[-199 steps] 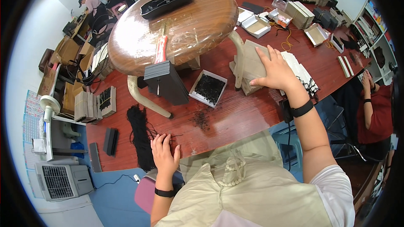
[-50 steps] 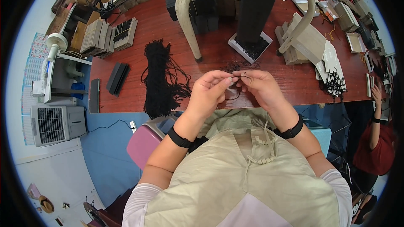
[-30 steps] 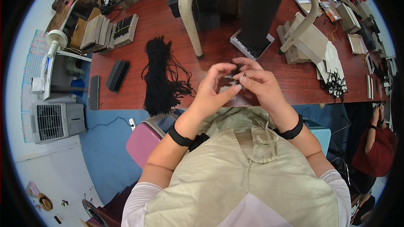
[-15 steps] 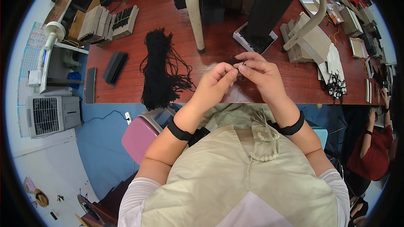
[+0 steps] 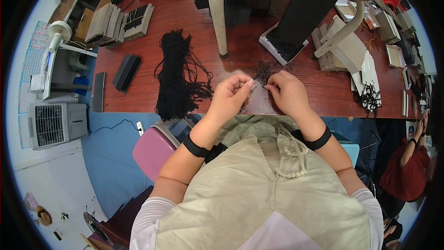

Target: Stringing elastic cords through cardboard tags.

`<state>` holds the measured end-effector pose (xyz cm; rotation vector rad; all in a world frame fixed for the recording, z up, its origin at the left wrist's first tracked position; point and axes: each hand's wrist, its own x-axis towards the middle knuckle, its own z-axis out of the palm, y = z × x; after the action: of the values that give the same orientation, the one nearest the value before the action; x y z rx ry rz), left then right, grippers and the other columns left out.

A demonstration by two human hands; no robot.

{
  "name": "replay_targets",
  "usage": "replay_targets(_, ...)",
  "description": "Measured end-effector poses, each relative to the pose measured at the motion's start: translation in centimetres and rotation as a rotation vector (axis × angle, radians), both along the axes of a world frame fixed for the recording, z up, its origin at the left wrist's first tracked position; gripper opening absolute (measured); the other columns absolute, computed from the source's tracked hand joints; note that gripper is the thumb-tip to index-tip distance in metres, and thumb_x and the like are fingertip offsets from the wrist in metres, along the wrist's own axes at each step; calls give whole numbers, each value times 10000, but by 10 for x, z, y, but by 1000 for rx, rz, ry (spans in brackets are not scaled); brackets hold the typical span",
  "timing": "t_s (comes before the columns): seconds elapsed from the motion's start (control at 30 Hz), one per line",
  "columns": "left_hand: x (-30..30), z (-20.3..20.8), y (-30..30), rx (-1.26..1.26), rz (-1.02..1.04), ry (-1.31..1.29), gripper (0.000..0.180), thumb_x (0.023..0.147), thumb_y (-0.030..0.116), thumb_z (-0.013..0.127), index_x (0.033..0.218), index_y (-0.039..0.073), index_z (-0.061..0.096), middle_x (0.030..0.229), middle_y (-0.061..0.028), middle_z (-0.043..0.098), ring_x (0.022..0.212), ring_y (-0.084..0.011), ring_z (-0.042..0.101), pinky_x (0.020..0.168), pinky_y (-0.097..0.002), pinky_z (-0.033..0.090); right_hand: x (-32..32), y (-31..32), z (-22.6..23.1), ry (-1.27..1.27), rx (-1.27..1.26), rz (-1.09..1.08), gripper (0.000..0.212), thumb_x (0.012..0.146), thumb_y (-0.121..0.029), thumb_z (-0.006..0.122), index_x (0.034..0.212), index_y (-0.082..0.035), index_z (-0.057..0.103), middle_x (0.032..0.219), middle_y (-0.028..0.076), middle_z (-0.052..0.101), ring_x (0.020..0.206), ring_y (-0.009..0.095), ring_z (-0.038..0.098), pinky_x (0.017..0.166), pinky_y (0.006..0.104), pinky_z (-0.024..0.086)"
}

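Note:
My left hand [image 5: 230, 96] is raised over the near part of the red-brown table, thumb and forefinger pressed in a pinch. What it pinches, if anything, is too small to make out. A short gap to the right, my right hand [image 5: 289, 93] is also pinched, its fingertips down by a scatter of small black pieces [image 5: 262, 71]; I cannot tell what lies between those fingertips. To the left of my hands lies a thick bundle of black cords [image 5: 174, 71], its loose strands trailing right. Beyond the scatter, a white box [image 5: 294, 53] holds more small black pieces.
Two pale curved legs [image 5: 218, 14] and a tall black post [image 5: 309, 4] rise from the table. A black block [image 5: 126, 73] lies left; stacked grey cards [image 5: 104, 23] stand behind it. White tags with black cords [image 5: 370, 90] lie right. A person in red [image 5: 407, 171] works far right.
My hands have come apart from where they met. The right hand has lowered toward the black pieces, uncovering the scatter, while the left stays raised. The view has shifted slightly.

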<state>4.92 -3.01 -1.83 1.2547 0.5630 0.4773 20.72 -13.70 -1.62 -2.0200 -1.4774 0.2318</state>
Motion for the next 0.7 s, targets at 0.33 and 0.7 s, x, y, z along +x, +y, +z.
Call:
replay_targets(0.33,-2,6,-4,-47,-52,-4,89,924,107,573,959,26,582,716,46,548,602,-12,458,524,-173,363,5,-5,25,1046,109,-22,56,837,14,598,840,-20,554,788,65,612,661,147,602,574,275,493)
replay_targets(0.7,0,5,-10,112,-81,-39,88,916,83,577,973,20,598,774,51,554,660,-13,478,586,-171,394,8,-5,17,1427,222,155,222,842,30,593,1024,-27,480,807,82,626,672,124,609,577,236,503)
